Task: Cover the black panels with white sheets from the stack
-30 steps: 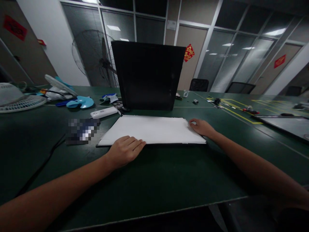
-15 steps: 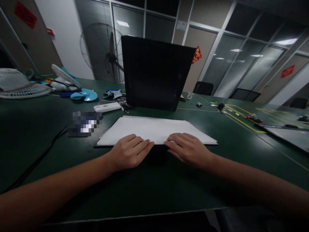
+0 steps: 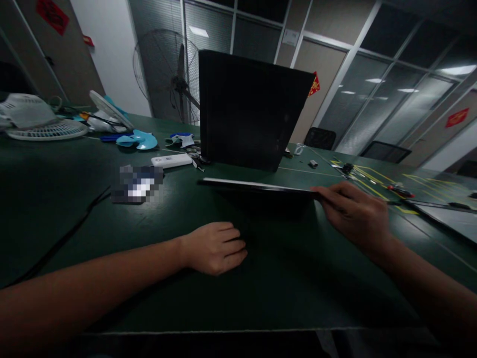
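My right hand (image 3: 354, 211) grips the right end of a thin black-covered notebook (image 3: 257, 191) between thumb and fingers. The notebook is tilted up off the table, so I see its dark side and a narrow white strip of paper along the top edge. Its page faces are turned out of my sight. My left hand (image 3: 216, 248) rests on the green table with its fingers curled in, apart from the notebook, and nothing shows in it. Behind the notebook stands a large black box-like panel (image 3: 253, 112).
To the left lie a blurred-out item (image 3: 137, 185), a white power strip-like bar (image 3: 172, 160), a light blue fan blade (image 3: 137, 140) and a white fan grille (image 3: 48, 130). Small tools and a red-handled one (image 3: 400, 191) lie at right, near a white board (image 3: 447, 214). The table's front edge (image 3: 208, 332) runs below.
My right hand has moved right and raised the notebook, tilting its white pages out of sight. My left hand has let go of its front edge and curled on the table.
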A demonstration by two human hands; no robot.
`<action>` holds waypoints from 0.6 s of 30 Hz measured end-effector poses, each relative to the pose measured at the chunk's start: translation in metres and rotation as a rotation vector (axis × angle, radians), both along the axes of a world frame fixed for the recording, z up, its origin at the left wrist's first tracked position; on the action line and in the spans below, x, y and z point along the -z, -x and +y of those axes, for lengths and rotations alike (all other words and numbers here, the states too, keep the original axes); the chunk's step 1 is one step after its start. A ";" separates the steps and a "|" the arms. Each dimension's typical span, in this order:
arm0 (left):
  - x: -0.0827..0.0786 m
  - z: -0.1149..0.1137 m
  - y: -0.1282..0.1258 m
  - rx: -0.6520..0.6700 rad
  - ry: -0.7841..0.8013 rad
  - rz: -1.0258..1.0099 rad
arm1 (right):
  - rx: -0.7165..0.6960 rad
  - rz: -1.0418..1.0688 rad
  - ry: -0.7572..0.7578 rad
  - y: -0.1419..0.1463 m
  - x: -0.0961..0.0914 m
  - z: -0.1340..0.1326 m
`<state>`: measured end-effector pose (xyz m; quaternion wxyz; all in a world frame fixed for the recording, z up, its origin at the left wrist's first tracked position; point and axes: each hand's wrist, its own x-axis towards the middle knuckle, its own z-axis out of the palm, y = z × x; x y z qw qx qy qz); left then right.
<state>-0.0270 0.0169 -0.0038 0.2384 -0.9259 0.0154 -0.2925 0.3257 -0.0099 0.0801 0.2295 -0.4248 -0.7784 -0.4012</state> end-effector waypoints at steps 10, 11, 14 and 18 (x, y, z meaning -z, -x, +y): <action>0.014 0.033 0.010 -0.435 0.548 0.117 | 0.703 0.024 0.062 -0.100 -0.010 -0.052; 0.013 0.033 0.010 -0.441 0.554 0.122 | 0.781 0.002 0.098 -0.112 -0.009 -0.051; 0.012 0.032 0.007 -0.461 0.555 0.131 | 0.942 -0.024 0.150 -0.145 -0.002 -0.042; 0.012 0.032 0.005 -0.479 0.568 0.126 | 1.005 0.000 0.207 -0.175 0.012 -0.021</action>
